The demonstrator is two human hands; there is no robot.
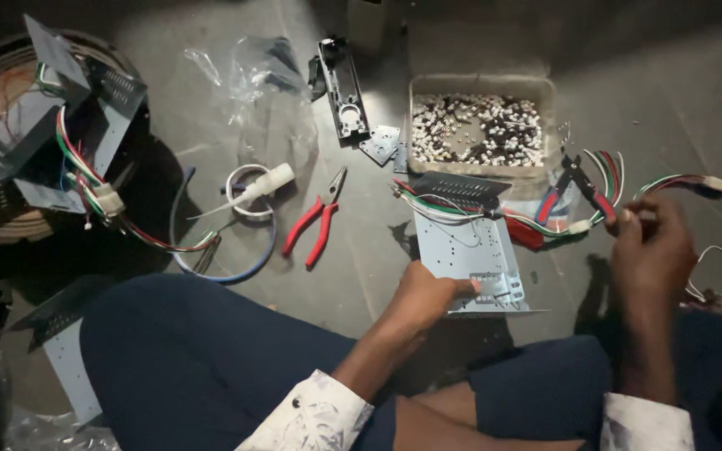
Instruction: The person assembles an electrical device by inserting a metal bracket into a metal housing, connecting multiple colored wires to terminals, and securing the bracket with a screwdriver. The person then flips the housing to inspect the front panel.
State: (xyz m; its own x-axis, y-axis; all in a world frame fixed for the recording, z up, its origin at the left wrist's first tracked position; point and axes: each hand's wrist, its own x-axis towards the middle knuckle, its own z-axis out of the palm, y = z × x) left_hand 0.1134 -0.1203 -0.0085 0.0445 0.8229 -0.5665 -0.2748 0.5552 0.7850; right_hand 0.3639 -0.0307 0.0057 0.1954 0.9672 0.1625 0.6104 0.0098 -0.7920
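I sit on the floor with a grey metal chassis plate [464,242] in front of me. My left hand [424,296] grips its near edge, fingers over the rim. A perforated dark panel and a bundle of coloured wires [536,224] lie at the plate's far end. My right hand [652,242] is raised to the right of the plate, fingers pinched on a small pale piece at the end of the wire bundle. Red-handled cutters [576,188] lie just beyond that hand.
A plastic tub [480,83] of small pale parts stands behind the plate. Red-handled pliers [315,224] and a white tool on a cable coil [254,190] lie left of it. A basket of panels and wiring [35,125] sits far left; a loose grey panel [73,367] rests by my knee.
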